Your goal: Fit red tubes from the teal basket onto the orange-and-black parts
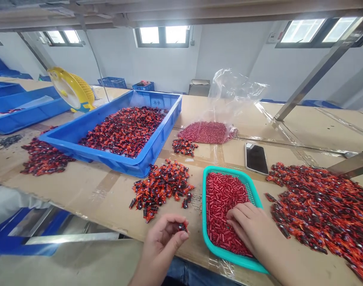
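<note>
My left hand [166,242] is near the table's front edge, thumb and fingers closed on a small black-and-orange part [182,227]. My right hand [248,220] reaches into a green plastic basket [204,210] filled with short red tubes [224,190]. Its fingertips are pinched together at the tubes; whatever they grip is hidden. Just beyond my left hand lies a pile of black-and-orange parts [165,184]. A much larger pile of similar parts [321,206] spreads to the right of the basket.
A large blue tray [139,159] of similar parts stands at back left, beside another pile [46,155]. Behind the basket sit a clear bag of red tubes [207,132] and a phone [255,158]. A yellow fan [71,89] and a metal post [315,73] rise from the table.
</note>
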`<state>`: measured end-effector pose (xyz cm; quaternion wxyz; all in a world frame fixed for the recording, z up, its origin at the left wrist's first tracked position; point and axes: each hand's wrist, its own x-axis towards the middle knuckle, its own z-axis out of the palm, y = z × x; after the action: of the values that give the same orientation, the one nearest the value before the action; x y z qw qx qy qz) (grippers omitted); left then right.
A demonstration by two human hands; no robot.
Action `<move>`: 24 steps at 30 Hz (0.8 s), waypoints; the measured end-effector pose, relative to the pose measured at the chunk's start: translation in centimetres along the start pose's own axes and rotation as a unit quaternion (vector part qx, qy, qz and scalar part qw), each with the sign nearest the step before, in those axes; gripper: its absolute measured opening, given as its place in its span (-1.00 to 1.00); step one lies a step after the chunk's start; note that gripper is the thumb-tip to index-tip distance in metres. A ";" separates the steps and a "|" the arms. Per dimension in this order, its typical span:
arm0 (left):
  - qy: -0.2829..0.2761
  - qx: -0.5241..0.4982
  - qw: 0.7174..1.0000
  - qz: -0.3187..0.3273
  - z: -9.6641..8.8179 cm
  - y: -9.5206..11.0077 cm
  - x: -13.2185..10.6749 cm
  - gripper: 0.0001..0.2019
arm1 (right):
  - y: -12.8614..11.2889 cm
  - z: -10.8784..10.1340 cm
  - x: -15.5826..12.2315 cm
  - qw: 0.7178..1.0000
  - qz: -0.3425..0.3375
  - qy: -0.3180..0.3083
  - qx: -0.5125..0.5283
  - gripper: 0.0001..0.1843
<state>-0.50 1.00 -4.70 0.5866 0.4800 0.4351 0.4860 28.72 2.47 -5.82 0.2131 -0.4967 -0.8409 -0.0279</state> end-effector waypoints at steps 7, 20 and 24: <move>0.010 0.055 0.994 0.094 0.7 -0.1 -1.6 -0.78 | -3.5 -3.3 0.4 0.992 0.060 0.028 0.105 -0.90; -0.032 0.349 0.825 0.444 1.8 2.8 -1.8 -0.77 | -10.6 -5.3 2.3 0.956 -0.020 0.092 0.278 -0.79; -0.020 0.397 0.782 0.479 1.8 3.1 -1.9 -0.81 | -10.7 -4.9 2.1 0.979 -0.033 0.083 0.183 -0.78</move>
<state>0.50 -0.87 -1.25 0.0441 0.8270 0.2917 0.4785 20.38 -2.45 1.21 0.3682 -0.4169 -0.8274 0.0778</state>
